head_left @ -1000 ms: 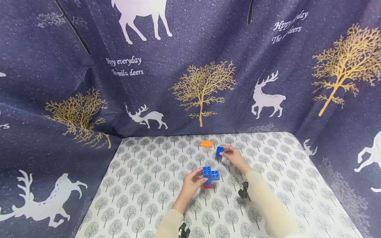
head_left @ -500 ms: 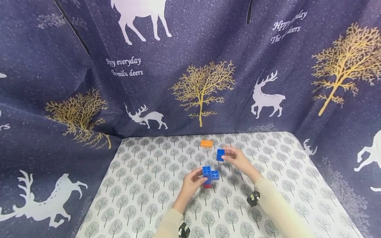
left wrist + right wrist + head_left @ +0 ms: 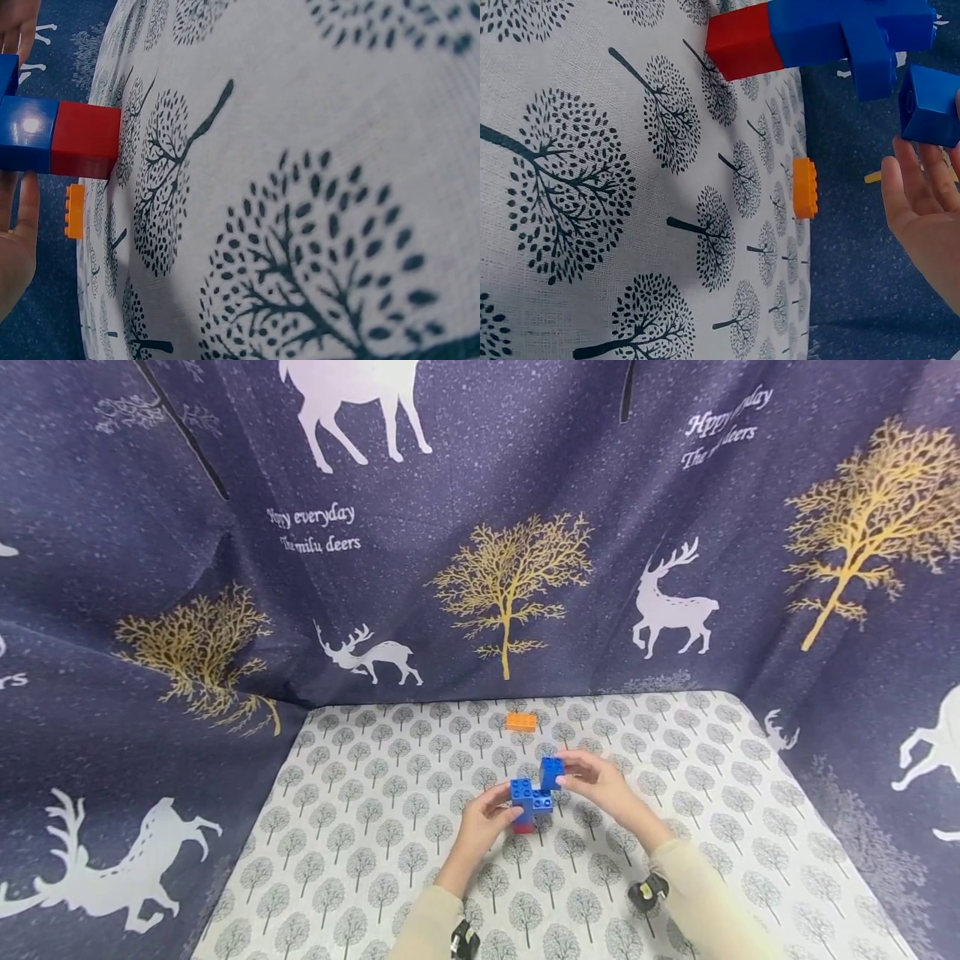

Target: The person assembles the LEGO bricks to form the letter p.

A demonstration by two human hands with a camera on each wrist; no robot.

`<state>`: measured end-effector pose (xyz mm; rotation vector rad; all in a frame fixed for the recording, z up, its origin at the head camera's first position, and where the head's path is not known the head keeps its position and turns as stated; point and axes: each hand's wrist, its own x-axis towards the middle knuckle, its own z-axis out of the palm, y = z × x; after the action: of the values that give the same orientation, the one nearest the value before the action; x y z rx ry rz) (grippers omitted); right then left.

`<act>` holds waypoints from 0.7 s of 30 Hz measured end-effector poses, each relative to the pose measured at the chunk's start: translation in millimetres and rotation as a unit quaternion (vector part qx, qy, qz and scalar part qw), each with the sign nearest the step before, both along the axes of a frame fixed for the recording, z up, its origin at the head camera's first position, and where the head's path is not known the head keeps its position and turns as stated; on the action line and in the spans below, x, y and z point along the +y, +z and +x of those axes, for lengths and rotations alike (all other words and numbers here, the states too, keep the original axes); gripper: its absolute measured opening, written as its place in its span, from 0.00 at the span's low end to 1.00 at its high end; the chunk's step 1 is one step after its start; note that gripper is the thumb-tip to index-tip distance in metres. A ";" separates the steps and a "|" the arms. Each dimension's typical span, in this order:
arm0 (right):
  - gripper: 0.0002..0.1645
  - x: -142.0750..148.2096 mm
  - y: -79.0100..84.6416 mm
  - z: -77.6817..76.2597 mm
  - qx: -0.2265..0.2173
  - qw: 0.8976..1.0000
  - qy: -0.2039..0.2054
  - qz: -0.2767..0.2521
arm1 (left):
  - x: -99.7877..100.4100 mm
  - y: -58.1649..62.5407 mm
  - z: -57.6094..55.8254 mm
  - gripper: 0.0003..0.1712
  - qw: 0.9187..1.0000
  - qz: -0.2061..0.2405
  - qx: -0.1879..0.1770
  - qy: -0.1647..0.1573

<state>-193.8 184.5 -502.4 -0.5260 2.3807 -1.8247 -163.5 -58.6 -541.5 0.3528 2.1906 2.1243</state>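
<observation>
My left hand holds a standing stack of toy building blocks from its left side. A red block forms the bottom, with blue blocks above it. One blue block juts out to the right near the top. My right hand pinches a separate blue block between thumb and fingers, just above and behind that jutting block. In the right wrist view a narrow gap parts the two. The left wrist view shows the left fingers against the stack, partly cut off by the frame.
An orange block lies studs up near the far edge of the table. The tabletop has a white tree-print cloth. Behind it hangs a dark blue deer-print curtain.
The right hand has brought its blue block nearer to me, down toward the jutting part of the stack. The left hand and the stack stay in place.
</observation>
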 end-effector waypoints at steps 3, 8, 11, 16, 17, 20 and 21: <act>0.28 -0.3 4.9 4.4 0.007 1.000 0.008 0.001 | -0.5 1.3 0.4 0.26 1.000 0.000 -0.003 0.000; 0.28 2.4 -9.6 1.6 0.011 1.000 0.021 -0.004 | -1.3 1.9 1.3 0.27 1.000 -0.001 -0.012 0.001; 0.29 2.4 -14.5 2.7 -0.013 1.000 0.021 -0.005 | -1.4 1.2 1.2 0.27 1.000 -0.006 -0.007 0.001; 0.30 2.4 -19.0 4.4 -0.024 0.999 0.029 -0.023 | -0.6 1.5 0.6 0.26 1.000 -0.006 -0.005 0.006; 0.30 2.6 -19.7 4.6 -0.022 0.999 0.034 -0.025 | -0.4 1.5 0.6 0.26 1.000 -0.004 -0.007 0.007; 0.29 2.9 -21.0 5.4 -0.013 0.999 0.046 -0.025 | 0.0 0.9 0.7 0.26 1.000 -0.002 -0.005 0.008; 0.28 3.2 -21.6 5.7 -0.011 0.998 0.050 -0.026 | -0.1 0.8 0.7 0.26 1.000 0.000 -0.005 0.006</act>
<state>-188.0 187.7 -524.1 -0.6158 2.2549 -1.8448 -162.8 -58.7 -540.8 0.3285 2.1944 2.1267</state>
